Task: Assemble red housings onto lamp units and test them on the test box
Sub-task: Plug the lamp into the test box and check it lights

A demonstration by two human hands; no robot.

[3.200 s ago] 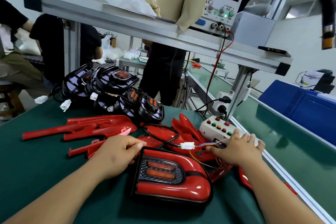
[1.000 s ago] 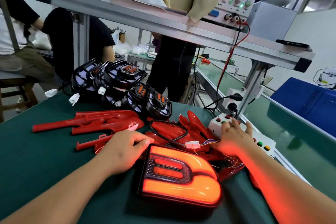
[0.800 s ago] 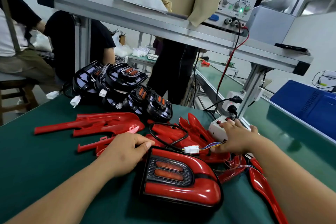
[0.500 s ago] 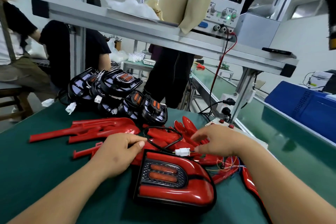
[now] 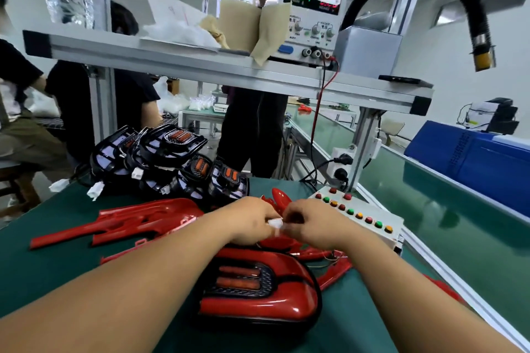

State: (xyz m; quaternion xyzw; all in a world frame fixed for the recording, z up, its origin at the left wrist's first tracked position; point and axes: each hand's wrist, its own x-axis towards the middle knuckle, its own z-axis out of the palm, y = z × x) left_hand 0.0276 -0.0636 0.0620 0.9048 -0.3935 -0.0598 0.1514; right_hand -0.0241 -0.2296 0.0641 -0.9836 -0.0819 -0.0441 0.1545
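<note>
An assembled lamp with its red housing (image 5: 258, 292) lies unlit on the green mat in front of me. Just beyond it, my left hand (image 5: 252, 222) and my right hand (image 5: 314, 223) meet and both pinch the white connector (image 5: 276, 222) of its cable. The white test box (image 5: 364, 216) with its row of coloured buttons sits to the right of my right hand. Loose red housings (image 5: 137, 219) lie to the left. Several black lamp units (image 5: 172, 163) are piled behind them.
A power supply (image 5: 312, 14) reading 0001 stands on the metal shelf (image 5: 200, 66) overhead. A black flexible hose (image 5: 476, 23) hangs at upper right. A green conveyor (image 5: 447, 218) and a blue crate (image 5: 481, 157) lie right. People stand and sit behind the bench.
The lamp lit up, then went dark. My right hand left the test box buttons and came to the white connector. My left hand moved onto the connector too. The supply reading dropped.
</note>
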